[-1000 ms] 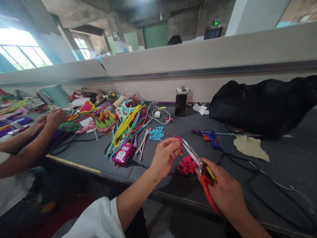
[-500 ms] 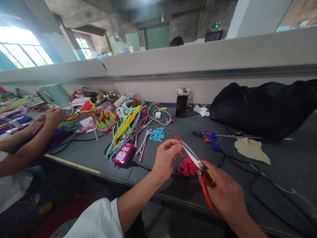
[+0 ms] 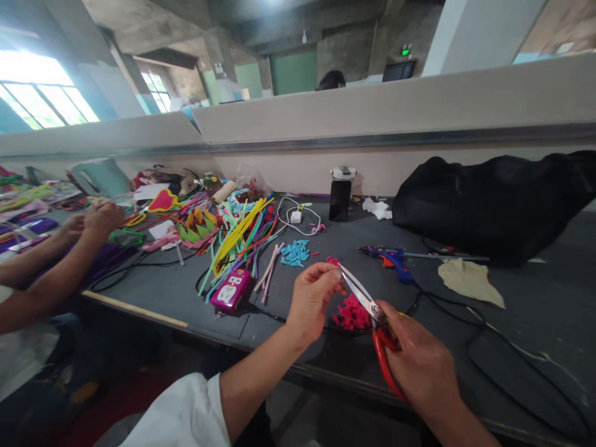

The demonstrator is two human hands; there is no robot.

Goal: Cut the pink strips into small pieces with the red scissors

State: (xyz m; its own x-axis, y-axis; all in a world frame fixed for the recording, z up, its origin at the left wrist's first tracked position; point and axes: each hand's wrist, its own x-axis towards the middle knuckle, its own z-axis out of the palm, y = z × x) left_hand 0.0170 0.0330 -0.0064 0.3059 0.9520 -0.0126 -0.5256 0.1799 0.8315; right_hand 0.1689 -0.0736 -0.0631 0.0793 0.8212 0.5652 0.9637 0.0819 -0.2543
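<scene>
My left hand (image 3: 313, 299) pinches a short pinkish-red fuzzy stem, a pipe cleaner (image 3: 332, 261), its tip showing above the fingers. In my right hand (image 3: 421, 357) is a pair of scissors (image 3: 361, 292) with red handles. Their metal blades point up and left, the tips right beside my left fingertips and the pipe cleaner. Below the blades lies a pile of cut pinkish-red pieces (image 3: 352, 312) on the dark table (image 3: 279, 292). A smaller pile of blue pieces (image 3: 295, 252) lies behind my left hand.
A purple power socket (image 3: 231, 290) and a bundle of coloured pipe cleaners (image 3: 239, 239) lie to the left. To the right are a blue glue gun (image 3: 395, 264), a cloth scrap (image 3: 471, 280) and a black bag (image 3: 488, 205). A phone (image 3: 340, 200) stands behind. Another person's hands (image 3: 100, 220) work at far left.
The scissor blades have drawn closer together beside my left fingertips, and the handles have closed a little. My left hand keeps its pinch in nearly the same place.
</scene>
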